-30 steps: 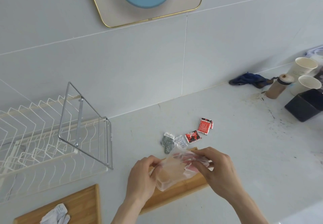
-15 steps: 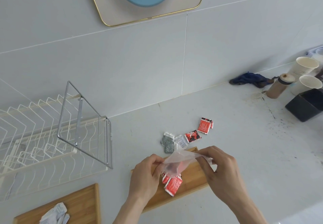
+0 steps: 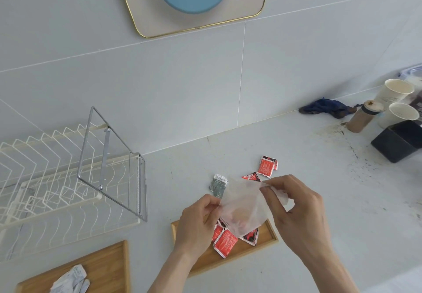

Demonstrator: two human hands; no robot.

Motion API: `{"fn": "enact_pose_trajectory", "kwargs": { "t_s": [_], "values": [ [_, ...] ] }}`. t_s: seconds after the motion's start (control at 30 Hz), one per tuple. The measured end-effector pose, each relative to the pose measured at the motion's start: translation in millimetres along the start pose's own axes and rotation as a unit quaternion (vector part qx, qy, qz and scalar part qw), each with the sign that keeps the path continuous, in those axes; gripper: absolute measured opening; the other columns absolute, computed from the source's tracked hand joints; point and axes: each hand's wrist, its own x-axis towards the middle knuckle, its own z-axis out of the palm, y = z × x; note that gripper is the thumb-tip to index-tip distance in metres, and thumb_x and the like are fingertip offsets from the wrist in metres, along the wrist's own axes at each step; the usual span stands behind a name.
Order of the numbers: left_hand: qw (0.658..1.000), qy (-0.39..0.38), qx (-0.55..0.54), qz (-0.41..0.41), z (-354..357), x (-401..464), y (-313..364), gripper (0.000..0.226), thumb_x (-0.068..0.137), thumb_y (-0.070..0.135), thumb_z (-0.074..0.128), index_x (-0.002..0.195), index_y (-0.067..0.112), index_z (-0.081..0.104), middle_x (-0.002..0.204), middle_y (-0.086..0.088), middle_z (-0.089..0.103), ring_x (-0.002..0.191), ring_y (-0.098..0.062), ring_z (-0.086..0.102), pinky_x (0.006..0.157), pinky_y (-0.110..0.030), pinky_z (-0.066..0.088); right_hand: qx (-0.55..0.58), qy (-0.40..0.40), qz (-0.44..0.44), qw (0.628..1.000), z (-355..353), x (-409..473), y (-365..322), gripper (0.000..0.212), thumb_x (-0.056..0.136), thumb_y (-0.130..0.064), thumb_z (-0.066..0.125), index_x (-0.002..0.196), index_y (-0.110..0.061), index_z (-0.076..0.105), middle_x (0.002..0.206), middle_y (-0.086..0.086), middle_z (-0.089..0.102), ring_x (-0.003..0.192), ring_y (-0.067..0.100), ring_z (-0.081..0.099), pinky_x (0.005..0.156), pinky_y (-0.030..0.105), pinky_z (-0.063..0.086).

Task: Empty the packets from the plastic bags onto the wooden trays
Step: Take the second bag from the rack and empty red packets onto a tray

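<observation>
A: We log both hands over the near wooden tray (image 3: 267, 239). The left hand (image 3: 196, 226) pinches the left edge of the clear plastic bag (image 3: 243, 208); the right hand (image 3: 299, 212) pinches its upper right corner. Both grips are pressed together on the film.

B: Agreed. We see the bag held above the tray, hanging slack between the two hands. Red packets (image 3: 225, 242) lie on the tray directly under it, partly hidden by the bag and the left hand.

A: We cannot tell whether any packet remains inside; the film is hazy.

B: Beyond the tray, on the bench (image 3: 319, 178), we note loose packets: a red one (image 3: 266, 167), another red one just left of it, and a silver one (image 3: 219, 184).

A: A second wooden tray (image 3: 107, 260) sits at lower left, carrying white packets (image 3: 70, 280). The white dish rack (image 3: 57, 178) stands to its far side.
</observation>
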Motion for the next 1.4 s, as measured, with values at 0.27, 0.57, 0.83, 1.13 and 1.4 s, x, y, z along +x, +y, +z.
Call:
{"fn": "enact_pose_trajectory", "kwargs": {
  "t_s": [0.27,0.57,0.83,1.13,1.4],
  "values": [
    [0.994,0.016,-0.093,-0.049,-11.5,-4.9,3.8,0.033,0.095,0.037,0.065,0.127,0.036,0.056,0.119,0.012,0.069,0.098,0.014,0.065,0.075,-0.001,0.047,0.08,0.019,0.11,0.991,-7.3,3.9,5.6,0.016,0.09,-0.012,0.071,0.079,-0.023,0.072,0.078,-0.003,0.077,0.076,0.012,0.07,0.063,0.018,0.052],
    [0.907,-0.137,-0.36,-0.168,-18.8,-24.2,-3.6,0.066,0.08,0.058,0.071,0.139,0.036,0.052,0.133,0.003,0.07,0.12,-0.018,0.069,0.107,-0.047,0.051,0.381,-0.02,0.35,0.856,14.2,-4.7,8.3,0.022,0.101,-0.018,0.056,0.094,-0.001,0.066,0.095,0.019,0.077,0.081,0.031,0.077,0.076,0.044,0.063],
    [0.909,0.045,-0.351,-0.221,-55.2,-44.4,-35.3,0.024,0.089,0.013,0.074,0.112,0.015,0.069,0.102,-0.007,0.081,0.095,-0.024,0.077,0.074,-0.034,0.06,0.298,-0.206,0.389,0.847,50.5,-31.2,16.3,0.019,0.098,-0.014,0.063,0.104,0.001,0.072,0.096,0.024,0.076,0.083,0.033,0.075,0.085,0.05,0.062],
    [0.879,0.179,-0.359,-0.258,-120.7,-90.4,-95.4,0.014,0.094,0.021,0.069,0.087,0.009,0.065,0.069,-0.011,0.061,0.053,-0.016,0.059,0.054,-0.025,0.047,0.238,-0.275,0.379,0.851,137.0,-61.6,-23.6,0.013,0.089,-0.004,0.072,0.101,-0.001,0.068,0.089,0.018,0.073,0.07,0.028,0.074,0.058,0.038,0.061],
    [0.871,0.155,-0.369,-0.285,-187.4,-140.3,-150.4,0.04,0.072,0.008,0.084,0.109,0.015,0.069,0.093,-0.003,0.081,0.087,-0.021,0.076,0.069,-0.033,0.056,0.225,-0.315,0.412,0.825,205.6,-99.2,-74.8,0.011,0.093,-0.005,0.068,0.096,0.005,0.066,0.078,0.016,0.068,0.061,0.027,0.068,0.05,0.032,0.058]
  ]
}}
